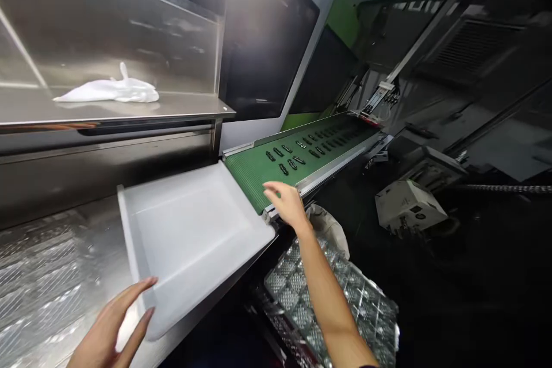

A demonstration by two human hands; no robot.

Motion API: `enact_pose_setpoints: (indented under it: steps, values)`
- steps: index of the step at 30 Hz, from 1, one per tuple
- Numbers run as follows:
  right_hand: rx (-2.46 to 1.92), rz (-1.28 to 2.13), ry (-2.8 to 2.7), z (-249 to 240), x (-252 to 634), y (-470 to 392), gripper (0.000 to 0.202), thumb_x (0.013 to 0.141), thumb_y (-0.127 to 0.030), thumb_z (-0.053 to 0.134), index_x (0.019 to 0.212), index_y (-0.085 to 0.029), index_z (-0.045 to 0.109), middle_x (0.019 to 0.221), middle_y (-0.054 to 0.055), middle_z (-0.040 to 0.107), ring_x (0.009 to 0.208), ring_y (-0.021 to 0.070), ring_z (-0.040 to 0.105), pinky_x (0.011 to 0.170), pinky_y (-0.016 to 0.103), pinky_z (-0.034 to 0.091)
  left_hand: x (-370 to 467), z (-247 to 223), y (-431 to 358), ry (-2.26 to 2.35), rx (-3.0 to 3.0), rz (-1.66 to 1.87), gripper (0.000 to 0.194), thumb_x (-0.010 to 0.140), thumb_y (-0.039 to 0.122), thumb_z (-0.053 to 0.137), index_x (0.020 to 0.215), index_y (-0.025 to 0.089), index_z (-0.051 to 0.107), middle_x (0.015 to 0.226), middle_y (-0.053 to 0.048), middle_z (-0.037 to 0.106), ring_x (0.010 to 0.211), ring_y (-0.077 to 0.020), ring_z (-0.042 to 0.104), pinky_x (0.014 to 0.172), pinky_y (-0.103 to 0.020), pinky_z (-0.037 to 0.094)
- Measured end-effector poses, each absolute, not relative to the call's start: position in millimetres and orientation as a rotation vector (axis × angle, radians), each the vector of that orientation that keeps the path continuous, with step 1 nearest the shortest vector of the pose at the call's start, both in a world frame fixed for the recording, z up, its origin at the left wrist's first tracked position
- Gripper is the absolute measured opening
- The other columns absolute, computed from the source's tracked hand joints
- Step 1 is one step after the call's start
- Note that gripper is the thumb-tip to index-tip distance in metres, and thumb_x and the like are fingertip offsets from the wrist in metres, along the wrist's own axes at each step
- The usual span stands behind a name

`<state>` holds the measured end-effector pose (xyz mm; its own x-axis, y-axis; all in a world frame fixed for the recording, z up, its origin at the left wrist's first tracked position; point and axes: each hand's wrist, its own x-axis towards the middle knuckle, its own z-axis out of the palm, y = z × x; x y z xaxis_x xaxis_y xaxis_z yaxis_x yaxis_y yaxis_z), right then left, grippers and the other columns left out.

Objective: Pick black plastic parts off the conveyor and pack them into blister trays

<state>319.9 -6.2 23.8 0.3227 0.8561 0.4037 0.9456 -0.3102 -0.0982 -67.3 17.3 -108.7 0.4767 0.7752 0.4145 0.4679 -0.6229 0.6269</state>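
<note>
My right hand (285, 201) reaches over the near end of the green conveyor belt (252, 179), fingers curved and a little apart, with nothing seen in them. Small dark parts (283, 169) lie in rows on the belt just beyond the fingertips. At the lower left my left hand (116, 325) is open, thumb and fingers spread, by the near left corner of a white tray (185, 224). Whether it touches the tray's rim I cannot tell. The tray butts against the belt's end and holds nothing.
Clear plastic blister trays (297, 282) are stacked below my right arm, and more blister trays (47, 293) lie on the metal bench at left. A white cloth or glove (114, 91) rests on a steel shelf (185, 104). A machine arm (382, 95) stands at the belt's far end.
</note>
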Motion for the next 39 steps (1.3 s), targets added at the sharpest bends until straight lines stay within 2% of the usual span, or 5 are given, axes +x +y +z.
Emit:
enact_pose_setpoints:
  steps: [8,16,20,33,39]
  values:
    - [-2.513,0.079,-1.437,14.1,453.5,101.4,0.027,0.094,-0.031,0.059,0.115,-0.014,0.060,0.117,0.008,0.062,0.104,0.0218,0.062,0.090,0.044,0.052,101.5,-15.6,72.9,0.398,2.638,0.840,0.039,0.093,0.021,0.053,0.131,0.031,0.051,0.119,-0.002,0.070,0.117,-0.0197,0.061,0.100,-0.028,0.048]
    - [-1.908,0.703,-1.946,23.7,405.6,95.0,0.023,0.068,-0.037,0.082,0.084,-0.022,0.074,0.080,-0.005,0.073,0.077,0.0130,0.068,0.073,0.019,0.050,205.5,-30.6,103.3,0.840,2.418,0.810,0.047,0.093,0.032,0.040,0.139,0.018,0.046,0.123,-0.017,0.066,0.113,-0.0339,0.061,0.092,-0.051,0.051]
    - [-2.029,0.618,-1.725,28.8,415.7,136.0,0.027,0.087,-0.042,0.066,0.094,-0.017,0.071,0.091,0.002,0.072,0.083,0.0155,0.068,0.079,0.027,0.052,192.9,-25.8,105.4,0.949,1.966,0.733,0.043,0.096,0.041,0.031,0.122,0.021,0.059,0.074,-0.003,0.063,0.061,-0.0199,0.058,0.064,-0.035,0.051]
    - [-1.756,0.742,-1.474,21.9,289.8,102.2,0.044,0.098,-0.033,0.044,0.137,-0.013,0.041,0.088,0.007,0.069,0.075,0.0168,0.067,0.075,0.033,0.057,49.4,3.6,12.9,0.656,0.409,1.307,0.036,0.084,0.040,0.071,0.111,0.017,0.068,0.090,-0.004,0.067,0.088,-0.0166,0.062,0.089,-0.030,0.049]
    - [-0.905,1.550,-1.221,-10.5,124.8,-5.8,0.027,0.086,-0.042,0.066,0.106,-0.023,0.067,0.074,0.001,0.065,0.056,0.0102,0.060,0.054,0.023,0.053,-14.5,-7.4,-16.6,0.756,0.441,1.404,0.038,0.074,0.037,0.081,0.105,0.020,0.067,0.100,-0.006,0.074,0.079,-0.0160,0.066,0.070,-0.026,0.053]
